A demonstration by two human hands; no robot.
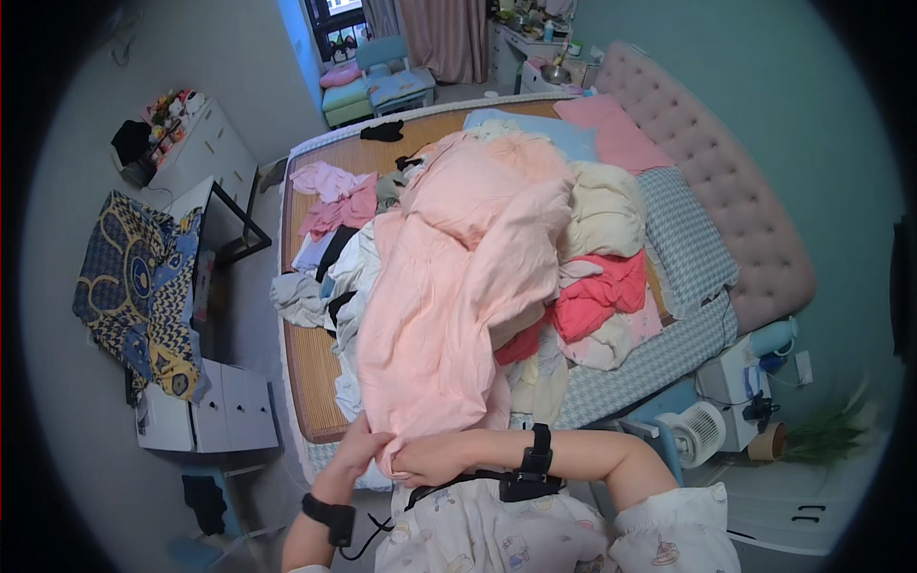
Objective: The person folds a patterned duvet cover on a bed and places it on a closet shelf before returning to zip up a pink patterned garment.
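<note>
A large peach-pink cloth (430, 315), apparently a quilt or its cover, stretches across a heap of clothes on the bed. Its near end is gathered between my two hands, close to my waist. My left hand (359, 448) pinches the fabric edge with thumb and fingers. Just to its right, my right hand (426, 458) grips the same bunched edge, its forearm crossing in front of my body. The part of the cloth inside my fingers is hidden. White garments (351, 265) stick out at the cloth's left side, and a coral-red garment (602, 290) lies at its right.
Bamboo matting (311, 379) covers the bed. A pink tufted headboard (745, 193) rises at the right, with a checked pillow (684, 233) before it. Near my right elbow stand a white fan (695, 433) and a bedside cabinet (727, 379). White cabinets (233, 408) are at the left.
</note>
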